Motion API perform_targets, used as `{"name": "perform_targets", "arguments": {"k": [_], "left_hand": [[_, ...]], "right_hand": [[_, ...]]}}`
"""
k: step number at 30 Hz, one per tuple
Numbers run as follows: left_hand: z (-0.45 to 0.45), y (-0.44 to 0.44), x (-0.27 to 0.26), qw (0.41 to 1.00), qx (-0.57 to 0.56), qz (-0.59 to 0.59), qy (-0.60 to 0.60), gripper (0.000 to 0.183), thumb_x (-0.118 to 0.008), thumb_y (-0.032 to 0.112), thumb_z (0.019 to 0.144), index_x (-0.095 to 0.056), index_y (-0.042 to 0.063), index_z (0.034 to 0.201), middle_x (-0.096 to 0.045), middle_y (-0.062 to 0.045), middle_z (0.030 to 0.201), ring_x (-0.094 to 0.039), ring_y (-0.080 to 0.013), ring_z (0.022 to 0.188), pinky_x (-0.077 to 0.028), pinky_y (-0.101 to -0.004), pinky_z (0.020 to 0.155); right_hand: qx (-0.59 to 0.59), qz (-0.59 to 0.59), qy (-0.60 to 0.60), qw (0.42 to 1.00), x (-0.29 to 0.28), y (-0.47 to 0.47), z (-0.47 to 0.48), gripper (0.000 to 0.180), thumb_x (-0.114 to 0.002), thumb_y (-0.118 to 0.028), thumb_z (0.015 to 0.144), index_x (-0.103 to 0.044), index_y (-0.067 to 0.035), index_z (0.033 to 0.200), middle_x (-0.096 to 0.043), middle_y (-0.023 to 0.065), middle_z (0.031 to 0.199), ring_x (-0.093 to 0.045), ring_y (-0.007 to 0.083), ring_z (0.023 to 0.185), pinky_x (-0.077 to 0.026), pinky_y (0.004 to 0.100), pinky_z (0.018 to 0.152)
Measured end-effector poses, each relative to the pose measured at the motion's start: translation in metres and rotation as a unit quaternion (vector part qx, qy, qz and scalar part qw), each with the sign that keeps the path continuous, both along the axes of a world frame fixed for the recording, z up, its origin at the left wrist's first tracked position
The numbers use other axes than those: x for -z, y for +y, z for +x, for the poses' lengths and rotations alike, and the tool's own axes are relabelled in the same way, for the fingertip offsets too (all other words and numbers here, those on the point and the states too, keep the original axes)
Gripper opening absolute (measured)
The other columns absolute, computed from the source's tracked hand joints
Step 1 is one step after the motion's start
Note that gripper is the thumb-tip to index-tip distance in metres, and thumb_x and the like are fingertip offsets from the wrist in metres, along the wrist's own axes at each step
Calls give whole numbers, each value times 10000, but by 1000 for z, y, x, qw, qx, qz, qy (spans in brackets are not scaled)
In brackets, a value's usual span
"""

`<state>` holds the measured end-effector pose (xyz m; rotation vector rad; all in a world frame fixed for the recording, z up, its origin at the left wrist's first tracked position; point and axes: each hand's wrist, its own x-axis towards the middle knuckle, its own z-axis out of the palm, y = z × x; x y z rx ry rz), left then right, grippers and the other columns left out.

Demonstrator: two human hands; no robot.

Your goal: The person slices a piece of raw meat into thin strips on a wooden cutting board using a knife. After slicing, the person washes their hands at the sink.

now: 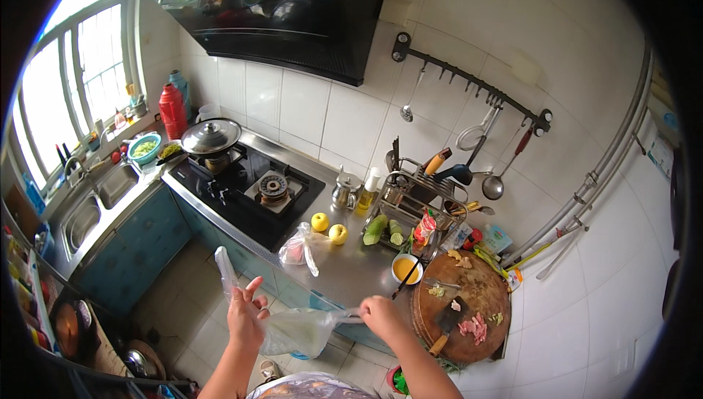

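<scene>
A translucent plastic bag (301, 332) hangs stretched between my two hands, in front of the counter. My left hand (244, 316) holds one side of it, fingers partly spread, and a strip of the bag sticks up past the thumb. Closed in a fist, my right hand (380, 315) grips the twisted handle at the other end. Something pale green shows faintly through the plastic; I cannot tell what. Close by on the steel counter (351, 272) lie a second plastic bag (296, 249) with something reddish inside and two yellow fruits (338, 234).
Right of my hands, a round wooden chopping block (483, 289) bears a cleaver (451, 316), sliced meat (474, 327) and chopped bits. Chopsticks rest across a bowl of yellow liquid (405, 268). A gas stove (258, 185) with a lidded pan (211, 136) stands left, beyond it a double sink (82, 226).
</scene>
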<state>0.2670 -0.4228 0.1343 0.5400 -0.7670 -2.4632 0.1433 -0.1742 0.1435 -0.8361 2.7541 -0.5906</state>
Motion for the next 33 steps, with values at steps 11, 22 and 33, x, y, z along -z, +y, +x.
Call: {"name": "perform_targets", "arguments": {"k": [11,22,33], "left_hand": [[11,1,1,988,24,-137,-65,166,-422,214,896,-478,81,813,-488,-88,867,-367,-129,474,-312,-258,413],[31,11,0,743,147,-652,-27,151,-514,177,858,-563,36,832,-474,-114,1153,-520,-269,942,-444,-338,783],[25,33,-2,979,182,-90,-13,251,-417,164,864,-565,10,995,-450,-22,623,-385,-106,561,-283,-223,513]], "right_hand": [[-157,-525,-537,642,-5,-56,19,510,-539,-384,848,-440,-32,1204,-558,99,924,-525,165,827,-403,306,842],[-32,-444,-719,534,-46,-100,31,485,-349,-417,926,-599,-7,861,-376,-20,554,-275,57,461,-221,188,450],[-240,-94,372,892,-38,-107,36,305,-501,-130,798,-551,-25,1080,-518,84,1015,-511,211,934,-400,363,771]]}}
